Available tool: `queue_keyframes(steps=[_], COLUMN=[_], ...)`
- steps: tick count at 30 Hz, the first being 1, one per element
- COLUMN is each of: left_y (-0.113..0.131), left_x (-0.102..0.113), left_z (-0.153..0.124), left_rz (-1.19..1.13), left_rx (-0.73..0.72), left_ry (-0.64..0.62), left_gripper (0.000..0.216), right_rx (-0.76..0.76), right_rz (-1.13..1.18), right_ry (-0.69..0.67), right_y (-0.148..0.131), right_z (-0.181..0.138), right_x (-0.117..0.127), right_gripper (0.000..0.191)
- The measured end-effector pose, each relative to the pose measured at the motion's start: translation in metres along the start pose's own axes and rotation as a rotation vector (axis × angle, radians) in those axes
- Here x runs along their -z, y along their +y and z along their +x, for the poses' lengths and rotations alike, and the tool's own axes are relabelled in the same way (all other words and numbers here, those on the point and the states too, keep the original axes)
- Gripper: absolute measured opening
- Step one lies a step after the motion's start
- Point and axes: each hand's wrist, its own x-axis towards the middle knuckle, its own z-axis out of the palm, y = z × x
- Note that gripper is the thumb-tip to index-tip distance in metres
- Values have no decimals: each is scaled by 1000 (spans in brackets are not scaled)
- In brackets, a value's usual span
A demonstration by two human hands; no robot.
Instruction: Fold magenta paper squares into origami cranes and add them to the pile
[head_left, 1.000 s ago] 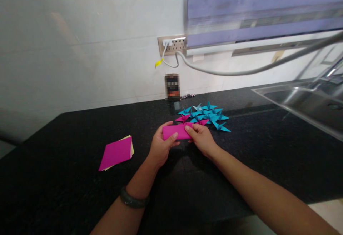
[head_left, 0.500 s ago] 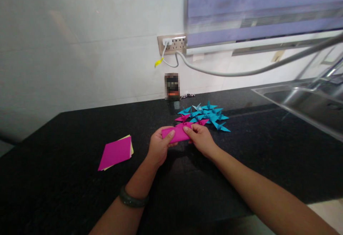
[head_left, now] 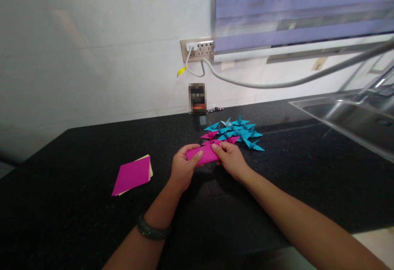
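Note:
A folded pink sheet of origami paper (head_left: 205, 154) is held up just above the dark counter, its long side running left to right. My left hand (head_left: 184, 167) pinches its left end, thumb on the near face and fingers behind. At the other end, my right hand (head_left: 231, 159) grips the paper with its thumb on the upper right part. Just beyond the hands lie several blue paper cranes (head_left: 243, 131) and some pink paper cranes (head_left: 209, 135), one partly hidden behind the held paper. A pale blue crane (head_left: 226, 122) sits among them.
A stack of square paper (head_left: 132, 175), magenta on top with yellow edges, lies left on the black counter (head_left: 76, 220). A blurred-out box (head_left: 197, 97) stands against the wall beside beads (head_left: 214, 110). A steel sink (head_left: 357, 118) is at right; a grey hose (head_left: 261, 84) spans above.
The left thumb has shifted slightly to the right along the folded pink paper. Both hands keep hold of it, and the cranes and paper stack stay in place.

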Motion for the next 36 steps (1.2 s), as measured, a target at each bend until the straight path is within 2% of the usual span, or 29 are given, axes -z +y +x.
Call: queue_keyframes(steps=[15, 25, 28, 32, 36], left_y=[-1, 2, 5, 7, 5], left_x=[1, -2, 0, 4, 7], left_z=[1, 0, -1, 1, 3], left_rz=[39, 101, 203, 430, 532], left_rx=[-26, 2, -2, -95, -132], left_ry=[37, 66, 42, 19, 39], left_gripper=[30, 26, 29, 18, 18], right_rx=[-18, 165, 206, 266, 246], right_rz=[-11, -285, -350, -404, -366], right_ry=[-1, 41, 41, 39, 20], right_y=[-2, 0, 0, 1, 1], right_z=[-1, -2, -2, -2, -3], right_x=[-1, 3, 3, 3, 2], right_gripper=[39, 37, 37, 37, 35])
